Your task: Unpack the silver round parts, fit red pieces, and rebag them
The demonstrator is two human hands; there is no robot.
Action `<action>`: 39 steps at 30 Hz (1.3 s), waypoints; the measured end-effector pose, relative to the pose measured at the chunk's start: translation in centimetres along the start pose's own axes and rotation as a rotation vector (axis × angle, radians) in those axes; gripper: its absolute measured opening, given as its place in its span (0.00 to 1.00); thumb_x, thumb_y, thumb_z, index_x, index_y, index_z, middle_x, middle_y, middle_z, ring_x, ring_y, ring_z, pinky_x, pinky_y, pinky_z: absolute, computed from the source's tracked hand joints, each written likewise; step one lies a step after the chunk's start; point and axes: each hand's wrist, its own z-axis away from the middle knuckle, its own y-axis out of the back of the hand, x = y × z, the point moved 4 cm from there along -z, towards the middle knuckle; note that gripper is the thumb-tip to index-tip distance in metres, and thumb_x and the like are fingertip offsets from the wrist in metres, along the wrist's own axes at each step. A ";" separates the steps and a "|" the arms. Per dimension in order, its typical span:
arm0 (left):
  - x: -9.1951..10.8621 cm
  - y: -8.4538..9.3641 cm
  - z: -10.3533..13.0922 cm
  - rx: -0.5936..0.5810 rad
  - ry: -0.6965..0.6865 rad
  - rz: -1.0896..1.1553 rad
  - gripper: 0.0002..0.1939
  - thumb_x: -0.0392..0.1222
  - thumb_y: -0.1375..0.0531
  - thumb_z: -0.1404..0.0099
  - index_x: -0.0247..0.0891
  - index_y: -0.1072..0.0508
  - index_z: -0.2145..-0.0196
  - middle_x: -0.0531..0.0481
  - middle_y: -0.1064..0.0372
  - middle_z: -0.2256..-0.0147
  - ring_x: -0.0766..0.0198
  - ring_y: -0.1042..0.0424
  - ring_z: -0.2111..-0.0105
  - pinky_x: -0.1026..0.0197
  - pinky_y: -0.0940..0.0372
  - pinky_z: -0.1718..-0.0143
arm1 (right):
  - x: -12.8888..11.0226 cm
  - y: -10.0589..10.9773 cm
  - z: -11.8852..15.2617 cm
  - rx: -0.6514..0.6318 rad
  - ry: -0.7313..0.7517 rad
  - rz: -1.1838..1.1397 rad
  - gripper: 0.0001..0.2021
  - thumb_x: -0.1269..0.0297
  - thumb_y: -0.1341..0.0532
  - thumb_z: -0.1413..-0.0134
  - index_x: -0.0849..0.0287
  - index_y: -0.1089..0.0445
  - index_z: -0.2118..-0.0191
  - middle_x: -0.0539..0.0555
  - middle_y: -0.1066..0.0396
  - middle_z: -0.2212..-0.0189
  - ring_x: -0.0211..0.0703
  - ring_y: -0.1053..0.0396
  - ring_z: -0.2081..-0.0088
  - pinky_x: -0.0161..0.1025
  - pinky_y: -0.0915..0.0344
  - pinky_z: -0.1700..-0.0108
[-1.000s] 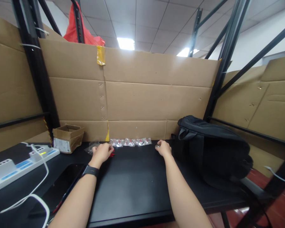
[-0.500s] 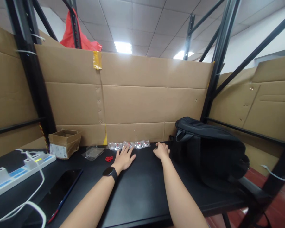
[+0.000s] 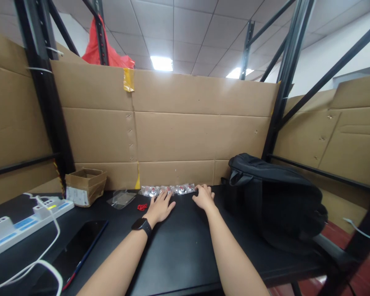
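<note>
A row of small clear plastic packets [image 3: 181, 188] with shiny round pieces and red bits inside lies along the back of the black table, against the cardboard. My left hand [image 3: 160, 206], a black watch on its wrist, rests with fingers spread, its fingertips over the middle of the row. At the row's right end is my right hand [image 3: 204, 197], fingers bent and thumb held apart from them; its index finger is close to the last packet, and I cannot tell whether they touch. A red coiled cord [image 3: 142, 207] lies left of my left hand, near a flat clear plastic bag [image 3: 122, 199].
A black backpack [image 3: 274, 197] stands on the right of the table [image 3: 175, 255]. To the left are a small cardboard box [image 3: 86, 187], a white power strip [image 3: 27, 225] with a white cable, and a dark tablet-like slab [image 3: 77, 250]. Cardboard walls [image 3: 175, 131] enclose the back and sides.
My right hand has shifted left to the end of the packet row. My left hand has stayed almost in place, and the camera view has moved slightly.
</note>
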 end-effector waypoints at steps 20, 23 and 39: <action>0.7 2.0 0.4 0.073 -0.144 0.123 0.16 0.44 0.46 0.32 0.44 0.25 0.49 0.43 0.25 0.51 0.53 0.29 0.48 0.53 0.39 0.45 | -1.0 -0.7 0.0 -0.046 0.106 -0.120 0.16 0.65 0.33 0.54 0.52 0.27 0.56 0.57 0.30 0.51 0.56 0.36 0.47 0.53 0.41 0.48; 0.4 2.4 0.4 0.079 -0.098 0.284 0.17 0.44 0.48 0.31 0.41 0.23 0.52 0.43 0.23 0.53 0.54 0.26 0.52 0.56 0.37 0.48 | -2.3 -1.4 0.2 -0.151 0.264 -0.378 0.11 0.65 0.33 0.52 0.56 0.26 0.60 0.55 0.25 0.59 0.47 0.28 0.57 0.42 0.35 0.54; -0.4 2.1 0.8 0.201 0.093 0.575 0.14 0.45 0.41 0.36 0.38 0.22 0.56 0.44 0.20 0.60 0.55 0.21 0.60 0.57 0.31 0.57 | -4.9 -4.3 1.8 -0.266 0.091 -0.736 0.16 0.75 0.34 0.59 0.58 0.30 0.60 0.45 0.28 0.82 0.40 0.29 0.77 0.33 0.36 0.71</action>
